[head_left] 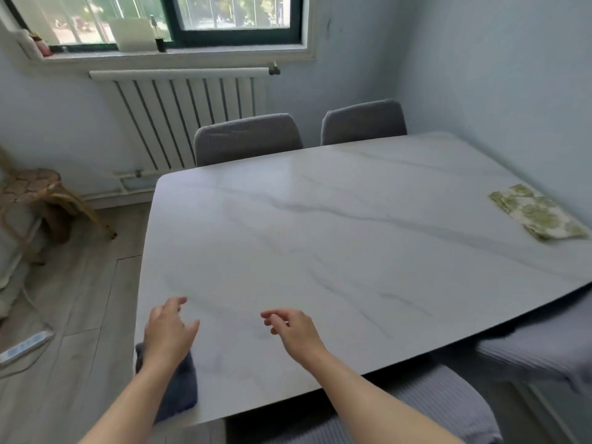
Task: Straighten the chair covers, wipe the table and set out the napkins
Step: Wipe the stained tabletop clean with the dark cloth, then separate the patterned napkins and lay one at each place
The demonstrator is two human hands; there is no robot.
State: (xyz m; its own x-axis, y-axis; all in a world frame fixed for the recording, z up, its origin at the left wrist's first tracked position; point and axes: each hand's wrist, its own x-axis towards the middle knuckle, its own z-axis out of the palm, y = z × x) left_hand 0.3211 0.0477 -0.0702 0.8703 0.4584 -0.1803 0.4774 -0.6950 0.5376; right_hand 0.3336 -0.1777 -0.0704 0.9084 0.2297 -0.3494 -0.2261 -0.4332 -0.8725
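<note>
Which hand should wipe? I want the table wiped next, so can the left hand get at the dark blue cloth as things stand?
Probably yes. The left hand is open right above the dark blue cloth at the table's near corner, and nothing lies between them.

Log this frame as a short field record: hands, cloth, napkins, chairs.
left hand: open, above the dark blue cloth, contact unclear
right hand: empty, fingers loosely curled, over the table
cloth: near left corner of the table
napkins: green-patterned, folded, at far right edge
chairs: two grey-covered on far side
</note>
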